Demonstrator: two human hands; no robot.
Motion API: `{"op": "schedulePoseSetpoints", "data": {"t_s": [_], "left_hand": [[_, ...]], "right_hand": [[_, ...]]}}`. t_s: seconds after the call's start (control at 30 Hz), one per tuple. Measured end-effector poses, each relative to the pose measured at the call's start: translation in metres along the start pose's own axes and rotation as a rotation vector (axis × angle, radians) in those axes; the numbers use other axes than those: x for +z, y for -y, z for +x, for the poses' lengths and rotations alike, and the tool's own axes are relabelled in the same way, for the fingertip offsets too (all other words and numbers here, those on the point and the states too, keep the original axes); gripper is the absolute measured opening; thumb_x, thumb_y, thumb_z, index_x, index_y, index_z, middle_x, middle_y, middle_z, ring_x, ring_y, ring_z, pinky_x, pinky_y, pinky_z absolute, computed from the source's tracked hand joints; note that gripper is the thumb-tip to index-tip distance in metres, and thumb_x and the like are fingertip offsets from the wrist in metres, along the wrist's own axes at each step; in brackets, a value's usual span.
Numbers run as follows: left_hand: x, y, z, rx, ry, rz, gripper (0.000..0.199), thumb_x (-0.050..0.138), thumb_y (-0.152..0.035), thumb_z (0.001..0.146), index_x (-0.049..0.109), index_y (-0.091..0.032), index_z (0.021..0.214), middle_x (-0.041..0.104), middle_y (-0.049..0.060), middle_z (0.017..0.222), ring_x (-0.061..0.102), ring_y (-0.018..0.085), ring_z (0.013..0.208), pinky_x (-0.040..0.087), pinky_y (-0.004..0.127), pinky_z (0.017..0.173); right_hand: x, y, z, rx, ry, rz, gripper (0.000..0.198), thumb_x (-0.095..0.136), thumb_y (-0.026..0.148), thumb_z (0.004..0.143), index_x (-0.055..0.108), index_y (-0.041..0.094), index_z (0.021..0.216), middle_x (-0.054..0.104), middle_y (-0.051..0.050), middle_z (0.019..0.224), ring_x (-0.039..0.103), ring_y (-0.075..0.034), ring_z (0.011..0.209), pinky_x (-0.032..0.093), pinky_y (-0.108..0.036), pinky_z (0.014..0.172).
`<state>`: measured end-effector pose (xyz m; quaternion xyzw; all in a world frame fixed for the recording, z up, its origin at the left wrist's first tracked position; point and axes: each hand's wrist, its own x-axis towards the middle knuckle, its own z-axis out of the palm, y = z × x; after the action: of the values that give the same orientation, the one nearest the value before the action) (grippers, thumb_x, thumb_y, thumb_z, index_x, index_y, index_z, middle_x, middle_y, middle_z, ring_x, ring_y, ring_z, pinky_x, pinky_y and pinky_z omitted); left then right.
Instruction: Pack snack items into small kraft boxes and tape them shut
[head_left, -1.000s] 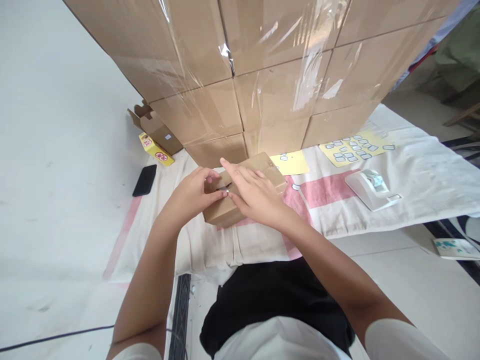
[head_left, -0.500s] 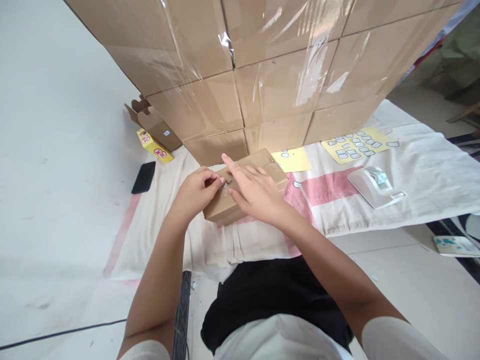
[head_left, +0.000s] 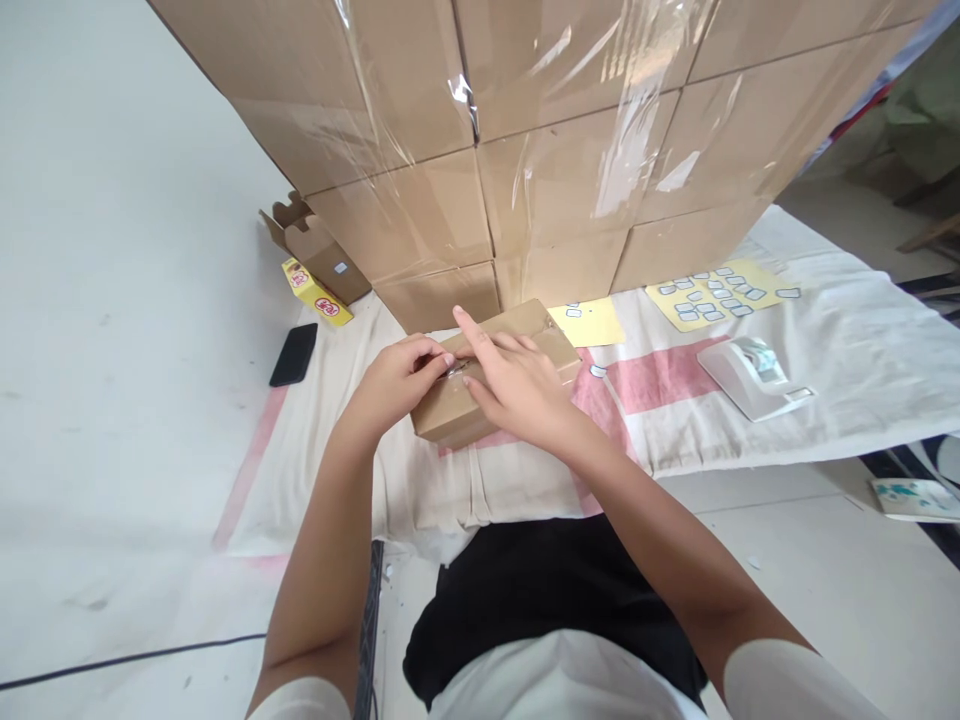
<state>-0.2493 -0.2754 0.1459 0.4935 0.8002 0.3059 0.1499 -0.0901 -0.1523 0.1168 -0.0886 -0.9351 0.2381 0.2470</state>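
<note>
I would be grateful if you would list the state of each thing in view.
Left hand: fingertips bunched at the small box's top.
Right hand: laid on that box, index finger extended.
Small box: looks closed, top partly hidden.
Stacked boxes: wrapped in clear plastic.
Brown carton: top open.
Phone: flat, dark.
Larger yellow sheet: bearing small labels.
Tape dispenser: upright, untouched.
Cloth: spread, wrinkled.

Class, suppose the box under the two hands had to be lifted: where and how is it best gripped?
Probably at both short ends of the box, one palm coming in from the left, the other from the right. It is long and lies flat, slanted with its left end nearer the person; the stack close behind likely hampers a far-side grip.
</note>
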Motion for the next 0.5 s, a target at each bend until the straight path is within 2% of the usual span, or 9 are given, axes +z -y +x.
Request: {"op": "schedulePoseSetpoints", "data": {"t_s": [0.17,0.3,0.5], "left_hand": [[0.0009,0.0023,-0.0014,0.105,-0.052,0.107,0.024,0.056,-0.041,0.096,0.070,-0.024,0.086,0.057,0.002,0.101,0.057,0.018,0.084,0.042,0.034,0.076],[0.0017,0.0065,-0.0020,0.085,-0.055,0.068,0.020,0.062,-0.043,0.093,0.069,-0.025,0.087,0.056,0.001,0.103,0.054,0.015,0.078,0.042,0.033,0.073],[0.0015,0.0068,-0.0009,0.048,-0.056,0.072,0.022,0.067,-0.043,0.088,0.061,-0.026,0.101,0.059,0.000,0.102,0.054,0.016,0.081,0.040,0.031,0.072]], "right_hand": [[0.0009,-0.0001,-0.0006,-0.001,-0.004,-0.011,0.072,0.049,0.021,0.101,0.018,0.021,0.166,0.071,-0.009,0.130,0.059,-0.029,0.124,0.044,-0.048,0.106],[0.0002,0.0006,-0.0003,0.002,0.009,-0.011,0.072,0.049,0.020,0.100,0.019,0.019,0.165,0.071,-0.010,0.128,0.059,-0.028,0.122,0.044,-0.047,0.105],[0.0006,0.0016,-0.0002,0.004,0.003,-0.030,0.069,0.046,0.020,0.101,0.021,0.018,0.165,0.071,-0.010,0.128,0.058,-0.028,0.124,0.043,-0.047,0.106]]}}
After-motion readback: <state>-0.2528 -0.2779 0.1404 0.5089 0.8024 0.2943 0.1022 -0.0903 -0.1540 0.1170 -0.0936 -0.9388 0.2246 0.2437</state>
